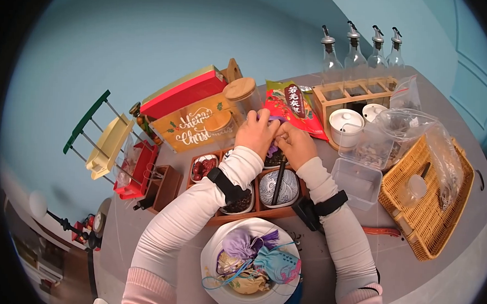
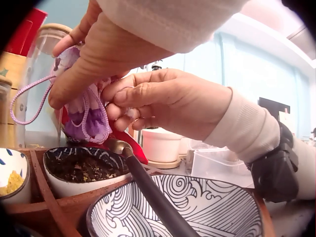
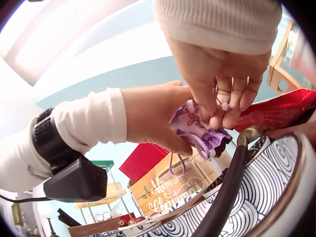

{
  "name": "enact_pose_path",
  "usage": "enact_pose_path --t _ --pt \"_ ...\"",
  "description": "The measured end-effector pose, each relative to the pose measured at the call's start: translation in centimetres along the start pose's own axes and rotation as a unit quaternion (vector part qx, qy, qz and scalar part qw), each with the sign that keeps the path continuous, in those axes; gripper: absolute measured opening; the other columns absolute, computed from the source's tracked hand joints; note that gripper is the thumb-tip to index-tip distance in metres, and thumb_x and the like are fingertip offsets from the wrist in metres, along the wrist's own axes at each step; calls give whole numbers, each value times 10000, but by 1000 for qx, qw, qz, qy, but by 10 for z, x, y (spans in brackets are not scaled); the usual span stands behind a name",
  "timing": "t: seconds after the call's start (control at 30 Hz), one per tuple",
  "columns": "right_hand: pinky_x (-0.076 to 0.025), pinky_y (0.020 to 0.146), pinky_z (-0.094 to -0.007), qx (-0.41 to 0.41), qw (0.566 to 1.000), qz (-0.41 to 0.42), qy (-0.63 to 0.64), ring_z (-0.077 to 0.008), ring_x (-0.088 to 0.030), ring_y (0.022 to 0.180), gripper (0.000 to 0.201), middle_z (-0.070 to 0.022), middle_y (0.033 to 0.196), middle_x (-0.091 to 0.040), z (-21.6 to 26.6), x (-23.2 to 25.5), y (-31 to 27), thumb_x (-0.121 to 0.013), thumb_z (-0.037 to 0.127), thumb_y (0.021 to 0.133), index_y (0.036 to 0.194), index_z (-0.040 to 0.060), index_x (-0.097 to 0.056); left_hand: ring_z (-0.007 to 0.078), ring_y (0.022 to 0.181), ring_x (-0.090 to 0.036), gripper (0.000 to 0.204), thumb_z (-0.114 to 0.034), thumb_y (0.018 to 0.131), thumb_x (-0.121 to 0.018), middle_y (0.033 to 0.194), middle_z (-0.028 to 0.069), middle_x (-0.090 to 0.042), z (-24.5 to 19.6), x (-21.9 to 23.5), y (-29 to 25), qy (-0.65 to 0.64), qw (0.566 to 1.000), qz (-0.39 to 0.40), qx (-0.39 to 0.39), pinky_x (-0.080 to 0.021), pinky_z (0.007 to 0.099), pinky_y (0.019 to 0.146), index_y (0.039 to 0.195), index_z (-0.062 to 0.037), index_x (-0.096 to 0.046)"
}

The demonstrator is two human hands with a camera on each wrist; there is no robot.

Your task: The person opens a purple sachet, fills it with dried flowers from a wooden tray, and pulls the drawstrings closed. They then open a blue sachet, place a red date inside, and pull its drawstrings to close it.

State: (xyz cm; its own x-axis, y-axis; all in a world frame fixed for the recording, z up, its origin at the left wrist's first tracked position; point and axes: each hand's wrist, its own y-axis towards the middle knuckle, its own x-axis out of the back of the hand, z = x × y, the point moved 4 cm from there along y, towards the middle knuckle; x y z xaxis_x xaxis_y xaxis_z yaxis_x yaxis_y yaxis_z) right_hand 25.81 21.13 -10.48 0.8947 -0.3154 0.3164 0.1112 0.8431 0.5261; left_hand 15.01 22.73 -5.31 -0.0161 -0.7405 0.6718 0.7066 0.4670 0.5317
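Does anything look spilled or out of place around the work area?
Yes: dark crumbs lie loose on the table, just right of the white bowl, outside any container, so they look spilled. A blue tassel also hangs over that bowl's rim. Nothing visible looks broken.

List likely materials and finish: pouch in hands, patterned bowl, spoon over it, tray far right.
Pouch: thin fabric, possibly satin, slight sheen; gathers in soft folds.
Bowl: likely glazed ceramic; smooth, shiny rim.
Spoon: shiny metal neck; dark, smooth handle, plastic or wood unclear.
Tray: probably wicker, low shine; visible weave.
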Motion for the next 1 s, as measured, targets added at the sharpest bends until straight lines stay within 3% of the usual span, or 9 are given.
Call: enact_pose_path --t 0.37,0.47,0.57,0.63,0.83,0.93,1.0 --pt "-482 716 -439 -12 1000 4 -5 -331 -635 807 99 -130 824 -668 4 2 1 -613 131 804 895 91 -613 273 903 -527 208 -179 761 -623 974 89 -440 1 5 0 3 1000 -15 1 -550 323 632 938 -185 -514" --pt "-488 715 -427 -6 1000 16 7 -322 -640 811 96 -128 827 -670 -5 -5 1 -622 129 800 891 98 -624 277 921 -511 163 -195 757 -628 1016 87 -464 2 5 -1 5 1000 19 10 -520 306 705 901 -181 -553" --pt "-492 715 -414 -7 998 -3 60 -313 -645 809 81 -124 830 -673 -12 -6 4 -632 125 797 871 90 -630 274 918 -511 147 -194 763 -617 1016 88 -465 8 5 -2 -5 1000 12 24 -524 306 702 900 -182 -562" --pt "-493 717 -409 -14 998 0 66 -312 -647 803 74 -120 826 -675 -12 -9 3 -638 122 795 854 77 -631 270 883 -529 155 -184 769 -610 971 87 -443 8 8 -1 -13 1000 -7 -1 -545 328 616 905 -172 -536" --pt "-489 712 -419 -4 997 3 76 -324 -643 805 84 -123 826 -674 -4 -3 3 -629 115 802 869 65 -627 258 894 -529 144 -175 767 -604 966 77 -451 8 18 5 15 1000 -17 13 -555 319 623 897 -148 -549" --pt "-486 709 -425 -6 999 43 17 -333 -639 804 84 -131 820 -669 -4 -11 -1 -616 107 804 875 61 -619 254 899 -530 155 -171 766 -601 975 73 -456 1 2 -5 22 1000 -12 -17 -559 314 631 909 -145 -548" --pt "-487 707 -429 4 999 26 26 -336 -637 808 89 -135 817 -667 2 -5 3 -614 107 802 876 59 -615 251 912 -532 159 -171 765 -601 985 73 -461 5 -2 -2 21 1000 -2 4 -557 309 634 911 -139 -547"
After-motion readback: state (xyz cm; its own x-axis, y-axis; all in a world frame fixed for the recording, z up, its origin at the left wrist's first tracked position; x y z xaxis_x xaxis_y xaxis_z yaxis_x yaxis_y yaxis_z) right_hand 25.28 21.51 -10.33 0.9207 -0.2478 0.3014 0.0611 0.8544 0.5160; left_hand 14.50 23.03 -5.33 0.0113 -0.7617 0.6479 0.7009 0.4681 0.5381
